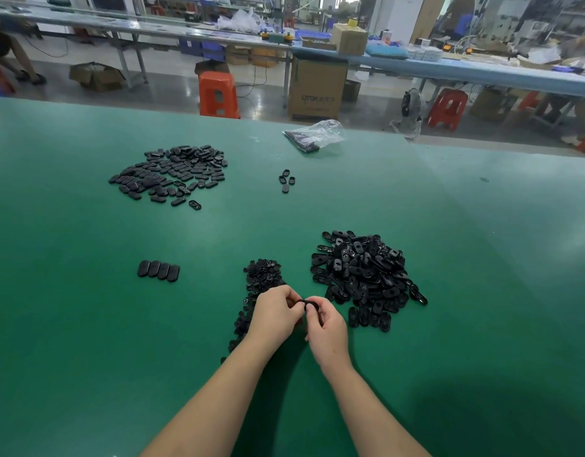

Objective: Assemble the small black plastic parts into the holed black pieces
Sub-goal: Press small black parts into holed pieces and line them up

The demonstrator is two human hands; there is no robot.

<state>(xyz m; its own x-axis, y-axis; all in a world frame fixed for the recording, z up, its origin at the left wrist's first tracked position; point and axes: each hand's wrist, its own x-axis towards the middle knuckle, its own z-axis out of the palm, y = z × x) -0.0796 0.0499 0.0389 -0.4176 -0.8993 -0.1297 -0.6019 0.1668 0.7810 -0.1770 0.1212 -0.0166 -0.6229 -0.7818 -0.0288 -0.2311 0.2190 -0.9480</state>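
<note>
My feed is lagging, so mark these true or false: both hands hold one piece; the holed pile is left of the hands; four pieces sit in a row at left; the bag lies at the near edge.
1. Both hands hold one black piece. True.
2. The holed pile is left of the hands. False: it is to their right.
3. Four pieces sit in a row at left. True.
4. The bag lies at the near edge. False: it lies at the table's far edge.

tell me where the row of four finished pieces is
In the head view, the row of four pieces lies on the green table, left of the hands, below the far-left pile.
</note>
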